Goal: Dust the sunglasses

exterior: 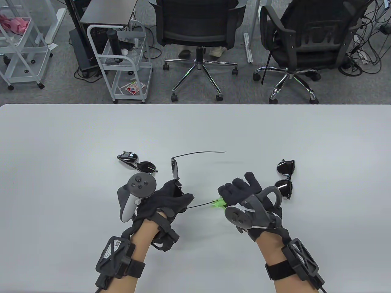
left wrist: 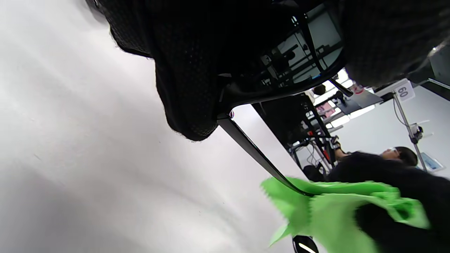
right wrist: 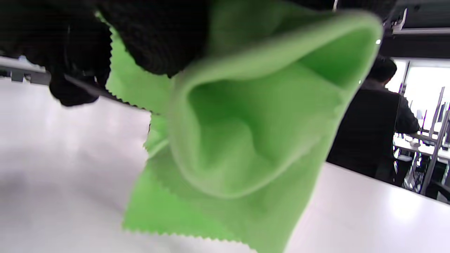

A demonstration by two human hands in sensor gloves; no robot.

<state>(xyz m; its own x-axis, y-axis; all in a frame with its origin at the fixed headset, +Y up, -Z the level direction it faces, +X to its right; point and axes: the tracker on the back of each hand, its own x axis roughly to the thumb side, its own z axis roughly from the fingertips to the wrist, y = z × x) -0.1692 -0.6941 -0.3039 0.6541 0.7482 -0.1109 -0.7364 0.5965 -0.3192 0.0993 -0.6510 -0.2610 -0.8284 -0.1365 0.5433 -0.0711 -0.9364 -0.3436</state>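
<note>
My left hand (exterior: 171,198) grips a pair of thin-framed sunglasses (exterior: 175,168) by the lens end, held upright above the table, with both temple arms open. The near temple (exterior: 200,205) runs right into a green cloth (exterior: 219,203) that my right hand (exterior: 241,192) holds pinched around it. In the left wrist view the temple (left wrist: 256,153) goes from my gloved fingers (left wrist: 190,88) into the cloth (left wrist: 334,214). In the right wrist view the cloth (right wrist: 239,140) fills the middle, bunched under my fingers (right wrist: 154,38).
Two more folded sunglasses lie on the white table (exterior: 61,137): one pair (exterior: 137,161) left of my left hand, one (exterior: 286,178) right of my right hand. Office chairs (exterior: 198,36) and a white cart (exterior: 122,61) stand beyond the far table edge.
</note>
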